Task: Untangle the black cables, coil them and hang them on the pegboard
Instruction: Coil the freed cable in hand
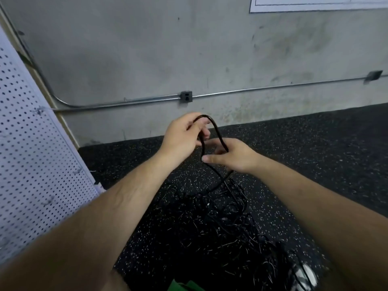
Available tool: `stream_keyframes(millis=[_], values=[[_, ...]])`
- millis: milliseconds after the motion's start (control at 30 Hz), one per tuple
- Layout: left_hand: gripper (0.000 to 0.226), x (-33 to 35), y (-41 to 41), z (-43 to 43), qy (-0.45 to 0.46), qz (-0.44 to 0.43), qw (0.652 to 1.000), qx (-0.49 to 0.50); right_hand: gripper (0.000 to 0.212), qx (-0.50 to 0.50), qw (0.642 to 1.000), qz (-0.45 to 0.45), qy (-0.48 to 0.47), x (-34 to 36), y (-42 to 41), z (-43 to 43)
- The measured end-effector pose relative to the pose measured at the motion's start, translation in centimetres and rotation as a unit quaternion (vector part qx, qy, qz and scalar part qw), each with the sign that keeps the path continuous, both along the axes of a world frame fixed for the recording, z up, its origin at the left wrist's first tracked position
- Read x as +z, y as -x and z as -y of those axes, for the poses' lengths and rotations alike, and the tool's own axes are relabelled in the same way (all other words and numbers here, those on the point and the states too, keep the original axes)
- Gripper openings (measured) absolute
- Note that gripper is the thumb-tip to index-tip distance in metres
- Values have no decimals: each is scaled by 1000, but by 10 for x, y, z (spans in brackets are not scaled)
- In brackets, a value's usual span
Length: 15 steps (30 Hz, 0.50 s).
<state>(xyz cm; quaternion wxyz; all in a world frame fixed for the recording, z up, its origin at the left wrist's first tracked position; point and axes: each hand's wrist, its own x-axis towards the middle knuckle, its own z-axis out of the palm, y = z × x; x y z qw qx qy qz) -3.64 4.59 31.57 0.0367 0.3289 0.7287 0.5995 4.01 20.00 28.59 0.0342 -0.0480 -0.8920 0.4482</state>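
Hands first, head view: both are up in front of the chest, close together but not touching, and both are clamped on the same thin, glossy black cable (218,133). The left hand (180,136) pinches the top of the bend between thumb and fingertips. The right hand (233,156) sits just below and beside it, fingers curled round one leg of the loop and thumb sticking out towards the left.

That held stretch makes a narrow upside-down U. Its long axis runs pretty much up and down, with the rounded end pointing up towards the wall. Both legs drop to the tangled pile of black cables (220,217) on the floor, right between the forearms. The pile is a loose, stringy mess of skinny round cords, shiny where the light hits. It's hard to tell one strand from another against the floor.

The black rubber floor (315,154) is speckled with little white flecks. On the left a white perforated pegboard (31,164) stands at a slant, covered in a regular grid of small round holes.

A scuffed grey concrete wall (147,49) sits behind, and a thin metal conduit pipe (252,92) runs along it through a small dark outlet box (186,96).

Down at the bottom edge a green scrap (184,286) and a blurry white-and-grey shoe (306,276) peek in.
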Motion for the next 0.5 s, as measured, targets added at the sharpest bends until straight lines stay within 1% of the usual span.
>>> stream_keyframes(millis=[67,100,133,200,267,300,333,367,400,500], values=[[15,-3,6,-7,-10,3,1000,-22,9,-24,996,-39,71,0,8,5],[11,-4,11,-10,-17,2,999,-31,3,-36,992,-55,108,2,11,6],[10,-5,17,-12,-22,0,999,-41,7,-47,988,-67,132,4,14,6],[32,-10,30,-14,-5,-16,998,-54,11,-62,985,-81,141,11,19,3],[52,-16,40,-9,74,-25,995,-56,12,-72,977,-106,171,17,21,-2],[58,-21,44,-4,128,-20,990,-55,13,-78,968,-123,203,19,22,-5],[59,-28,49,1,174,-10,983,-61,15,-85,959,-138,234,21,23,-7],[53,-36,53,5,203,6,976,-74,17,-89,951,-148,257,22,23,-8],[45,-43,56,9,212,23,973,-90,18,-89,946,-151,271,23,23,-10],[26,-53,58,9,163,84,976,-114,21,-78,945,-141,285,19,24,-11]])
